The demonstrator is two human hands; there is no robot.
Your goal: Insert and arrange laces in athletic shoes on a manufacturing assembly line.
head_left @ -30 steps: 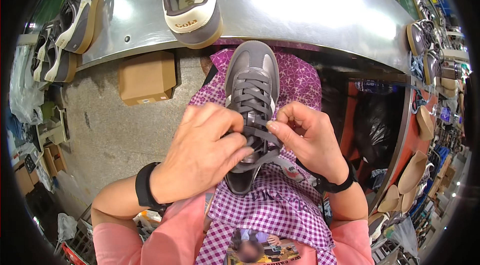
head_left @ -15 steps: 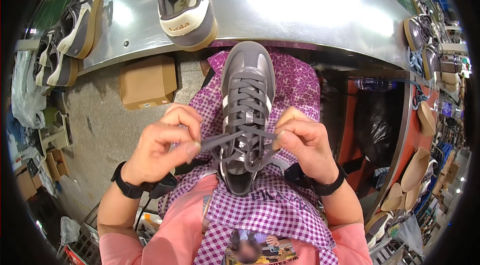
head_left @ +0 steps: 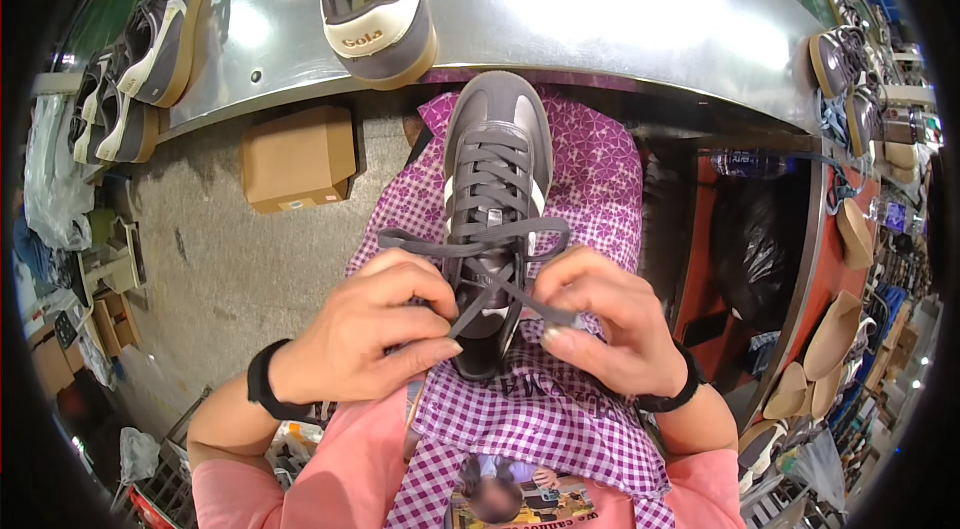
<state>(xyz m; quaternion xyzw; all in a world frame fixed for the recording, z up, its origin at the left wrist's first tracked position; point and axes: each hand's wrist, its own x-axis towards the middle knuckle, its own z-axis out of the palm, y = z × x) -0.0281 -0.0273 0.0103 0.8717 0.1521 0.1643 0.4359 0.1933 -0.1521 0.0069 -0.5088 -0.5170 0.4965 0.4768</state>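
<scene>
A dark grey sneaker [head_left: 497,124] with white side stripes lies on my lap, its toe pointing away from me. Its flat grey shoelace [head_left: 490,232] is threaded up the front, and lace loops stick out to both sides above the tongue. Closed beside the collar's left side, my left hand [head_left: 375,329] pinches one strand of lace between thumb and fingers. On the other side my right hand [head_left: 610,324] grips another strand. The two strands cross over the tongue. A purple checked apron [head_left: 540,409] lies under the shoe.
A metal workbench [head_left: 600,39] spans the far side, with a matching sneaker [head_left: 385,39] on it. More sneakers [head_left: 165,39] stand at the left. On the floor is a cardboard box [head_left: 298,161]. A red shelf [head_left: 770,259] holding a black plastic bag [head_left: 755,249] stands at the right.
Both hands have come nearer to me and closer to the shoe's collar. The strands stretched sideways before; now they cross over the tongue, with loops lying loose above the hands.
</scene>
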